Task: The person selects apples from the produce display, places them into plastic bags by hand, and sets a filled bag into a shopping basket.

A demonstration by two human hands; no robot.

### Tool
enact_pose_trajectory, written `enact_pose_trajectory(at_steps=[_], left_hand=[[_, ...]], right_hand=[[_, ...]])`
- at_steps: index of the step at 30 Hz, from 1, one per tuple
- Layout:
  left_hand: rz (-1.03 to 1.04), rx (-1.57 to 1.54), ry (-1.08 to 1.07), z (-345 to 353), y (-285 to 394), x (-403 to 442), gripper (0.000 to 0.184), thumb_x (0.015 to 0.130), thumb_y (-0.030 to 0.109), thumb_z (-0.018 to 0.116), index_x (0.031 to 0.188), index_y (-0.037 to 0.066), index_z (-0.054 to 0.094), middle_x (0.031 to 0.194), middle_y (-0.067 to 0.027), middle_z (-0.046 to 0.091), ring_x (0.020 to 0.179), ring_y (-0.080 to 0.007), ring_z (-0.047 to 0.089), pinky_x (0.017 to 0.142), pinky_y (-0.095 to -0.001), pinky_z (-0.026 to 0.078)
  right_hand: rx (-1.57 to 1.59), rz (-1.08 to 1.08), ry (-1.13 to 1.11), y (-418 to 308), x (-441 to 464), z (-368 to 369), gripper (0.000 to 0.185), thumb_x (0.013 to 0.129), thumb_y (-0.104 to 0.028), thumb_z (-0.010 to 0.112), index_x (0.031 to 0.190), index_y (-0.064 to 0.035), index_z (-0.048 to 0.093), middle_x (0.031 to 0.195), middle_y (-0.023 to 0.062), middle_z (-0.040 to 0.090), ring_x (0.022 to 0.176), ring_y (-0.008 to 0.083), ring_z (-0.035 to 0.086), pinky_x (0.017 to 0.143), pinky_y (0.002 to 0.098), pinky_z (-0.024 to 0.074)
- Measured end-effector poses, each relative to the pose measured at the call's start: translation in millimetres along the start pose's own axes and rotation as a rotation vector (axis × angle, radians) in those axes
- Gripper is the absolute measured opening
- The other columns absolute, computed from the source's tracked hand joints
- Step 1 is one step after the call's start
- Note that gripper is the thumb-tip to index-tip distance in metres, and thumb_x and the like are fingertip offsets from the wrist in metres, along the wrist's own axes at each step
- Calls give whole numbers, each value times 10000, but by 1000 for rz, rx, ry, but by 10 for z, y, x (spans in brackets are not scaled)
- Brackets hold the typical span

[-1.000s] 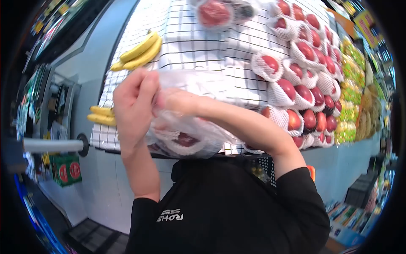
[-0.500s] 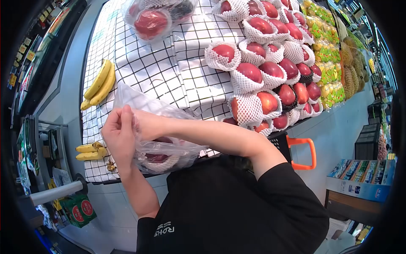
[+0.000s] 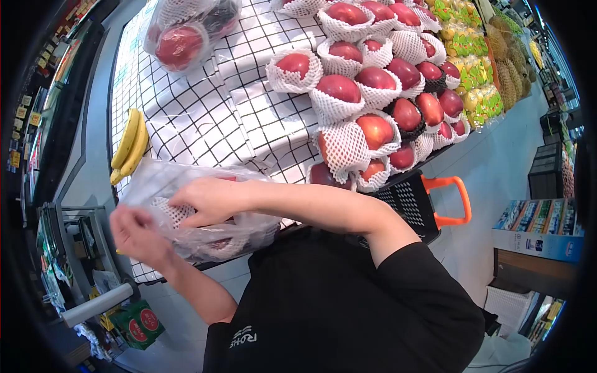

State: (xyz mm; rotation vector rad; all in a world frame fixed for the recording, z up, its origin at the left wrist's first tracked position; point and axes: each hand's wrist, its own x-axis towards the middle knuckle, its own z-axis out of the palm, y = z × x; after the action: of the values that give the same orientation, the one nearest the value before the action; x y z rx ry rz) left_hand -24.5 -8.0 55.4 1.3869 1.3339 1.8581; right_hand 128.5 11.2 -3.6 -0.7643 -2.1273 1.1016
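A clear plastic bag holding red fruit in white foam nets lies at the near edge of the table. My right hand reaches across it from the right, its fingers bent onto the plastic beside a foam net. Just left of the bag is my left hand, raised and smeared by motion. Its fingers look partly curled, but whether they grip the plastic is unclear.
A checked cloth covers the table. Bananas lie at its left edge, a second bag of red fruit farther back. Netted red fruit and yellow packs fill the right. A black basket with an orange handle stands beyond the near edge.
My hands were close together at the bag's gathered neck. Now they are apart: the left is lower and farther left, the right over the bag. The camera view has shifted.
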Motion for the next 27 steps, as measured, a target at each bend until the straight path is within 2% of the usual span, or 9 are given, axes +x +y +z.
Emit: enact_pose_trajectory(at_steps=[1, 3, 6, 12, 14, 17, 21, 24, 27], left_hand=[[0, 3, -3, 21, 135, 45, 265, 966, 131, 520, 709, 68, 500, 610, 49, 452, 527, -23, 373, 452, -186, 263], [32, -139, 304, 93, 427, 127, 270, 956, 128, 512, 692, 79, 480, 596, 44, 431, 518, -35, 369, 442, -200, 253], [50, -164, 380, 285, 499, 225, 273, 952, 114, 507, 684, 81, 464, 588, 41, 410, 507, -40, 361, 432, -210, 236], [-55, 191, -319, 226, 204, 233, 229, 948, 116, 542, 740, 19, 530, 587, 43, 420, 530, -37, 336, 473, -225, 268], [-57, 448, -588, 260, 75, 100, 246, 942, 131, 564, 741, -7, 530, 579, 41, 437, 550, -46, 332, 476, -244, 276], [-122, 656, -585, 130, -124, -27, 246, 916, 133, 613, 740, -26, 543, 558, 13, 460, 561, -46, 368, 490, -235, 312], [-146, 536, -425, 17, -163, -111, 255, 907, 141, 641, 726, -19, 559, 556, 12, 470, 535, -38, 375, 476, -231, 320], [-28, 621, -498, -91, -181, -202, 232, 906, 137, 646, 747, -16, 575, 567, 32, 473, 540, -28, 396, 477, -222, 319], [-98, 522, -356, -111, -66, -211, 187, 912, 111, 634, 769, -6, 600, 590, 27, 501, 551, -37, 418, 511, -204, 337]], right_hand=[[11, 32, 46, 9, 1, -11, 484, 795, -348, 677, 1140, -20, 586, 1008, 210, 657, 947, 380, 622, 811, 441, 484], [24, 60, 80, 2, -2, -24, 486, 800, -356, 673, 1124, -5, 585, 1000, 210, 658, 946, 388, 620, 818, 446, 481], [127, 83, 86, -78, 8, -102, 511, 739, -367, 702, 1057, 23, 612, 956, 226, 667, 932, 402, 629, 829, 451, 487], [-217, 171, -52, -170, 35, -96, 457, 763, -357, 692, 1006, 19, 604, 863, 204, 667, 824, 393, 642, 738, 459, 499], [-287, 147, -139, -235, -10, -180, 399, 773, -350, 669, 864, 38, 645, 770, 226, 658, 736, 379, 657, 663, 470, 515], [-248, 64, -79, -99, -148, -193, 354, 779, -334, 665, 828, 17, 657, 769, 204, 662, 756, 359, 658, 687, 458, 513], [-56, 88, -34, -260, -417, -436, 328, 813, -299, 655, 921, 10, 642, 825, 151, 671, 785, 348, 646, 717, 434, 506], [-70, -24, 177, -362, -642, -513, 306, 825, -264, 671, 983, -2, 659, 888, 139, 680, 810, 335, 651, 738, 403, 514], [66, -96, 428, -432, -895, -546, 289, 803, -138, 724, 1051, -3, 662, 968, 146, 689, 854, 294, 671, 745, 349, 526]])
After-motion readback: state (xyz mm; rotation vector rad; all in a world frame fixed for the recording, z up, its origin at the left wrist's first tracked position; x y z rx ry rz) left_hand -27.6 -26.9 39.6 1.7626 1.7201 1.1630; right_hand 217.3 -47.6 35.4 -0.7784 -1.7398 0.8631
